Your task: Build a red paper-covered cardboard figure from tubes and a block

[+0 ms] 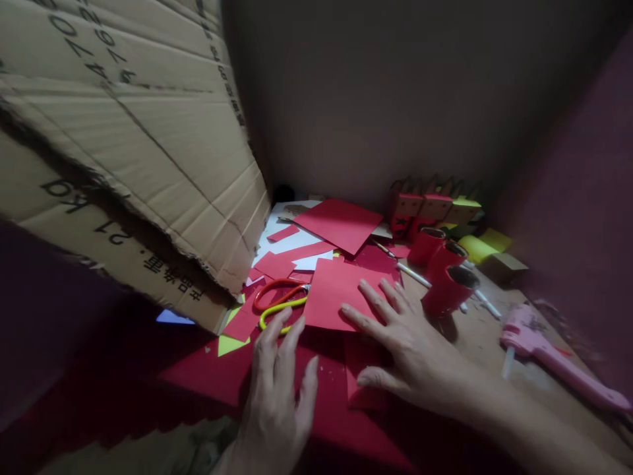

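My right hand (395, 330) lies with fingers spread on a red sheet of paper (331, 290), its fingertips on the sheet's right half. Just left of that sheet, my left hand (279, 376) is held with fingers apart and nothing in it. Its fingertips are close to the scissors (262, 307), which have one red and one yellow handle loop; their blades are hidden under the sheet. Another red strip of paper (359, 379) lies beneath my right hand. Red paper scraps (277, 265) and a yellow-green scrap (230, 343) surround the scissors.
A large cardboard panel (173, 152) leans at the left. Behind the sheet lies a larger red paper (341, 224). To the right stand red tubes (445, 293), a pink glue gun (544, 349) and white sticks (413, 274). Small cardboard boxes (435, 206) line the back wall.
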A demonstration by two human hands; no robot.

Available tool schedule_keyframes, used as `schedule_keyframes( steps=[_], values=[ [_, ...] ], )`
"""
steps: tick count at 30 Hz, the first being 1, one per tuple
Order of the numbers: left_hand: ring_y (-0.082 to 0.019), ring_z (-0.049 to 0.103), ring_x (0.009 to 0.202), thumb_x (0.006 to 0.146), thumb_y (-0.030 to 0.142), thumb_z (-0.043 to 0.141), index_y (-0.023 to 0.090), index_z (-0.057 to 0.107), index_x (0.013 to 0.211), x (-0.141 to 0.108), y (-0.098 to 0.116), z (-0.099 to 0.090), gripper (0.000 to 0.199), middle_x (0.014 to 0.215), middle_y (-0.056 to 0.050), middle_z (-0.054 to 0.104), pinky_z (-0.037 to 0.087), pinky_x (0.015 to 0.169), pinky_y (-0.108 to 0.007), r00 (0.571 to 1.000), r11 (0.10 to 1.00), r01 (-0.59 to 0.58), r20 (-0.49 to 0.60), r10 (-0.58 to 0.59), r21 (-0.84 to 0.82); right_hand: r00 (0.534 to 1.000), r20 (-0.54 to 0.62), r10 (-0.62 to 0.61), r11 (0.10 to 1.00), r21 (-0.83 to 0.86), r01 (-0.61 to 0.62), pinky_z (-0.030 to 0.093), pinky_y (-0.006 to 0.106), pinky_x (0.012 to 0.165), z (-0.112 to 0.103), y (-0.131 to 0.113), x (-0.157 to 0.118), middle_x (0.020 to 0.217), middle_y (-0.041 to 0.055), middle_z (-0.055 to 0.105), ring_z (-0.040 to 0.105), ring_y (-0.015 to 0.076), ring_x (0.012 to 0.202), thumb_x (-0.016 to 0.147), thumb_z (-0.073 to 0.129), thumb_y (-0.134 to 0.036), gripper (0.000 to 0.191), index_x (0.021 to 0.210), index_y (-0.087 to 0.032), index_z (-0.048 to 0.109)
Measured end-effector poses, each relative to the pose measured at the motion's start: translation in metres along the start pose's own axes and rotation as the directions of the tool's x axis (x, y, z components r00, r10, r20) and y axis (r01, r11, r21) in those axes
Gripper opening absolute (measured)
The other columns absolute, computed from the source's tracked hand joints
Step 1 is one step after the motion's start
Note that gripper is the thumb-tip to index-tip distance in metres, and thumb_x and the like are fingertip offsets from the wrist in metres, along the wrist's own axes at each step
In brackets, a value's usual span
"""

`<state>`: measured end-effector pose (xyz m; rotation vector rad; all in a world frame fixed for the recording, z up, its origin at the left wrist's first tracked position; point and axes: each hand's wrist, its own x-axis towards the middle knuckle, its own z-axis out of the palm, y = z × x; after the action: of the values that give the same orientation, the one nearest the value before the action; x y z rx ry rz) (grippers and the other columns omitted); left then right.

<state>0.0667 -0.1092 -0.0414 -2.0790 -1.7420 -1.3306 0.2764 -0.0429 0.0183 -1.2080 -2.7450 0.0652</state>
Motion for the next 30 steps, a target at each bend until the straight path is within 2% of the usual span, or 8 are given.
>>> schedule_keyframes(
  steps=[2,5,8,12,21,24,26,30],
  values=[
    [-0.028,0.041,0.126,0.088,0.017,0.049,0.019,0.036,0.135,0.000,0.000,0.000,0.048,0.136,-0.015,0.038,0.043,0.100,-0.045,1.000,1.000,0.020,-0.007,-0.020,0.010,0.996,-0.086,0.004,0.999,0.042,-0.001,0.022,0.069,0.101,-0.004,0.005,-0.006,0.155,0.0103,0.012,0.007,0.0464,0.137,0.078,0.057,-0.057,0.076,0.143,-0.042,0.022],
    [-0.027,0.041,0.126,0.088,0.017,0.048,0.018,0.034,0.135,0.001,0.000,0.001,0.049,0.134,-0.015,0.041,0.042,0.101,-0.045,0.999,1.000,0.027,-0.020,-0.027,0.010,0.948,-0.253,0.194,0.969,0.202,-0.145,0.027,0.060,0.106,-0.003,0.016,-0.017,0.154,0.0134,0.014,0.016,0.0376,0.139,0.080,0.059,-0.046,0.088,0.148,-0.030,0.005],
    [-0.026,0.042,0.125,0.088,0.017,0.048,0.017,0.033,0.136,0.002,0.000,0.003,0.050,0.131,-0.015,0.045,0.042,0.100,-0.042,0.998,1.000,0.015,-0.058,-0.014,0.019,0.924,-0.169,0.343,0.858,0.457,-0.235,0.029,0.056,0.107,0.009,0.021,-0.021,0.149,0.0162,0.026,0.028,0.0358,0.135,0.075,0.063,-0.040,0.093,0.148,-0.023,0.008],
    [-0.025,0.043,0.123,0.087,0.017,0.050,0.015,0.033,0.136,0.003,-0.001,0.004,0.051,0.130,-0.015,0.046,0.043,0.100,-0.040,0.996,1.000,0.024,-0.085,-0.022,0.021,0.917,-0.105,0.385,0.653,0.733,-0.191,0.036,0.053,0.103,0.019,0.016,-0.015,0.139,0.0154,0.042,0.044,0.0327,0.126,0.075,0.062,-0.033,0.084,0.146,-0.022,0.017],
    [-0.022,0.056,0.106,0.087,0.023,0.052,0.024,0.045,0.123,-0.002,0.008,-0.003,0.037,0.119,-0.009,0.054,0.049,0.088,-0.036,0.989,0.965,0.142,-0.020,-0.150,-0.221,0.858,-0.015,0.514,0.232,0.965,-0.121,0.045,0.049,0.092,-0.005,0.013,-0.001,0.121,0.0112,0.054,0.052,0.0326,0.114,0.064,0.074,-0.033,0.076,0.131,-0.026,0.040],
    [-0.023,0.059,0.102,0.085,0.029,0.055,0.024,0.053,0.112,0.008,0.022,-0.003,0.028,0.113,-0.007,0.060,0.050,0.085,-0.034,0.962,0.865,0.272,0.126,-0.241,-0.421,0.860,-0.014,0.510,0.056,0.998,-0.017,0.046,0.050,0.091,-0.005,0.012,0.004,0.120,0.0097,0.055,0.055,0.0317,0.112,0.066,0.072,-0.032,0.078,0.135,-0.030,0.036],
    [-0.025,0.060,0.103,0.082,0.035,0.061,0.023,0.052,0.117,0.024,0.033,-0.004,0.039,0.115,-0.009,0.062,0.050,0.087,-0.036,0.899,0.720,0.436,0.297,-0.321,-0.540,0.876,-0.028,0.481,-0.080,0.994,0.075,0.047,0.049,0.089,-0.003,0.008,0.007,0.118,0.0085,0.058,0.059,0.0297,0.107,0.069,0.069,-0.030,0.078,0.137,-0.032,0.031],
    [-0.025,0.059,0.108,0.080,0.030,0.064,0.019,0.053,0.121,0.065,0.053,-0.006,0.044,0.117,-0.009,0.064,0.047,0.094,-0.038,0.799,0.420,0.582,0.586,-0.134,-0.697,0.888,-0.091,0.451,-0.177,0.966,0.189,0.047,0.048,0.091,0.001,-0.001,0.009,0.117,0.0068,0.060,0.061,0.0269,0.104,0.072,0.065,-0.030,0.074,0.138,-0.034,0.032]
  ],
)
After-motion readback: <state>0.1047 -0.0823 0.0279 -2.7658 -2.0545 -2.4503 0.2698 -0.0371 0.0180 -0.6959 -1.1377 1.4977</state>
